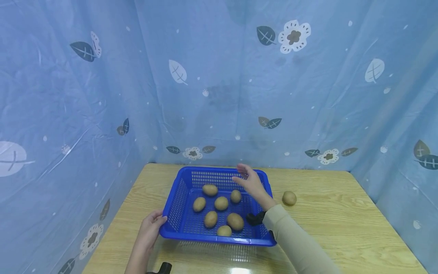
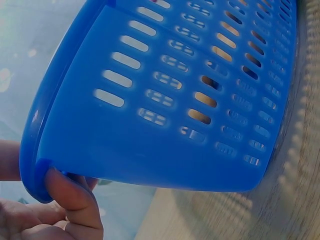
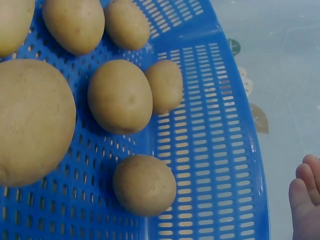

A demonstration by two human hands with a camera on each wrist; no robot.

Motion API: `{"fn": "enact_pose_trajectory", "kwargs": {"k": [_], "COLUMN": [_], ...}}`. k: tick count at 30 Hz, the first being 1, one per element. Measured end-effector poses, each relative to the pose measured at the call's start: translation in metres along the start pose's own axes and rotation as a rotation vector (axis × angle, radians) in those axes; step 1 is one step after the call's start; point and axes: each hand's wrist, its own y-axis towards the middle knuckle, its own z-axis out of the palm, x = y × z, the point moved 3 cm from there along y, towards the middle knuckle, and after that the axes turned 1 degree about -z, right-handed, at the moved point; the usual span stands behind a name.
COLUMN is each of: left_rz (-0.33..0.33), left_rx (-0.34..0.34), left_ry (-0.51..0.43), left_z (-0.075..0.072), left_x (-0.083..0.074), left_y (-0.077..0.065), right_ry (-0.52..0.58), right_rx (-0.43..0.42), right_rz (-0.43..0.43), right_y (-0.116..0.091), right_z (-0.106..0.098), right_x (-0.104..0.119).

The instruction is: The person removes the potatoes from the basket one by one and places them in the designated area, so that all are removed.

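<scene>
A blue plastic basket point(image 1: 219, 240) with slotted walls stands on the table, several potatoes point(image 1: 221, 203) spread over its floor. My left hand point(image 1: 149, 230) grips the rim at its near left corner. In the left wrist view the thumb point(image 2: 75, 197) presses against the outside of that rim. Over the right part of the basket hovers my right hand point(image 1: 254, 185), fingers spread and nothing in it. From the right wrist, the potatoes point(image 3: 120, 97) lie below, with the right fingers point(image 3: 301, 197) past the far rim at the picture's edge.
One more potato point(image 1: 289, 198) sits on the wooden table point(image 1: 328, 213), right of the basket. A blue curtain point(image 1: 219, 95) with leaves and flowers surrounds the table at the back and sides. A dark strap piece point(image 1: 165, 268) shows near the left wrist.
</scene>
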Motion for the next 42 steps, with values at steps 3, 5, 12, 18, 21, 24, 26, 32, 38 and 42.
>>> {"fn": "enact_pose_trajectory", "kwargs": {"k": [3,5,12,18,21,24,26,32,38,42], "left_rz": [0.001,0.0,-0.01,-0.009,-0.006,-0.003,0.001,0.01,0.003,0.001], "left_rx": [0.002,0.003,0.003,0.007,0.009,0.009,0.01,0.016,0.014,0.015], "left_ry": [-0.003,-0.003,-0.01,-0.017,-0.014,-0.005,0.0,0.003,0.005,0.001], "left_z": [0.0,0.0,0.0,0.0,0.0,0.0,-0.001,-0.001,-0.001,-0.001], "left_x": [0.0,0.0,0.001,0.002,0.002,0.003,0.003,0.002,0.001,0.001], "left_y": [0.0,0.0,0.0,-0.001,-0.002,-0.002,-0.002,-0.001,0.0,0.001], "right_ry": [0.003,0.022,0.055,0.03,0.011,-0.034,-0.071,-0.134,-0.139,-0.162], "right_rx": [-0.009,-0.013,-0.03,-0.064,-0.067,-0.064,-0.055,-0.005,-0.001,0.002], "right_rz": [0.023,0.043,0.076,0.116,0.141,0.175,0.203,0.283,0.32,0.336], "right_y": [0.001,0.002,0.005,0.006,0.005,0.004,0.003,0.0,-0.001,0.0], "right_z": [0.003,0.005,0.012,0.016,0.017,0.018,0.018,0.019,0.018,0.018], "right_x": [-0.001,-0.002,-0.009,-0.014,-0.016,-0.017,-0.019,-0.025,-0.027,-0.029]}}
